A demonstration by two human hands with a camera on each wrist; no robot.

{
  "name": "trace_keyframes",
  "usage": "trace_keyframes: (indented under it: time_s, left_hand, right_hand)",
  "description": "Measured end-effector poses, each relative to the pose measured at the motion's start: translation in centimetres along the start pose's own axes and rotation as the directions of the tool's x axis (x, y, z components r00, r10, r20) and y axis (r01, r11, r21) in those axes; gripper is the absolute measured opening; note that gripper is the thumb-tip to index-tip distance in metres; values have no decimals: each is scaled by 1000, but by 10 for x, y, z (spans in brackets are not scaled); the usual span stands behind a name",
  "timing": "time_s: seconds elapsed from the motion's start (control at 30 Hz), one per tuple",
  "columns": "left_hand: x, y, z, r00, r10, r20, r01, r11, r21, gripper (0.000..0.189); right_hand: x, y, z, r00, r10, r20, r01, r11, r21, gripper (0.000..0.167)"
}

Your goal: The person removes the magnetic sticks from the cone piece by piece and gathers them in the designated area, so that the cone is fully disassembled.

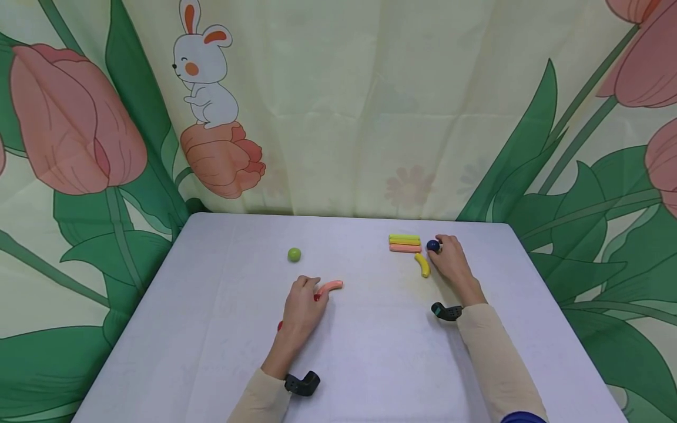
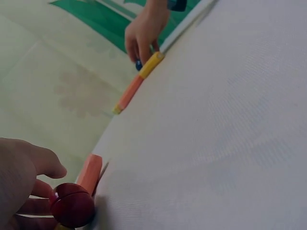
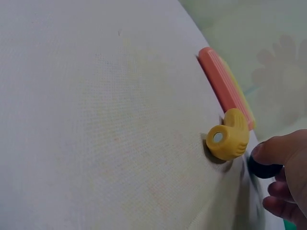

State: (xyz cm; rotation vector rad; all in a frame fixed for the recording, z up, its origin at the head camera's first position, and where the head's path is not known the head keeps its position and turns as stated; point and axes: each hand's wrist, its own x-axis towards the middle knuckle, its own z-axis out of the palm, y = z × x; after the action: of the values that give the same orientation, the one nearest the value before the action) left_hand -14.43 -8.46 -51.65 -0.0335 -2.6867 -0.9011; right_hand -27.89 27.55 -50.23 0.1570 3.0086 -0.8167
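Note:
In the head view my left hand (image 1: 302, 306) is low over the middle of the table. Its fingers reach a glossy red ball (image 2: 73, 205), and the thumb stands a little off it. A pink curved stick (image 1: 330, 286) lies right beside that ball. Farther back on the right, my right hand (image 1: 451, 258) pinches a dark blue ball (image 1: 433, 245) between thumb and fingers. Just left of this hand is a yellow curved piece (image 3: 227, 136) with a round silvery spot on its end. Another bit of red (image 1: 280, 325) shows from behind the left wrist, mostly hidden.
Toward the back right, a yellow-green stick (image 1: 404, 237), a yellow stick (image 1: 404, 242) and a pink stick (image 1: 405, 248) lie side by side. A green ball (image 1: 294, 254) sits back left. Behind the white table (image 1: 370, 364) hangs a printed curtain (image 1: 338, 117).

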Motion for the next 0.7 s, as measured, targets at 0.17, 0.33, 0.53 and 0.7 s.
trace_keyframes:
  time_s: [0.17,0.33,0.53,0.7]
  left_hand:
    - [0,-4,-11,999,43,5,-43,997,70,36]
    - [-4,-3,-25,996,55,75,-65,987,148,34]
    - [-7,2,-33,974,13,225,-67,970,233,31]
    - [-8,3,-30,968,3,251,-76,957,281,31]
  right_hand:
    - [-8,-3,-6,998,-47,-41,47,999,3,59]
    - [-20,-15,-10,994,-84,-74,86,996,31,59]
    - [-36,-38,-3,990,-118,-79,126,987,97,57]
    - [-52,-56,8,967,-230,-112,244,960,134,53]
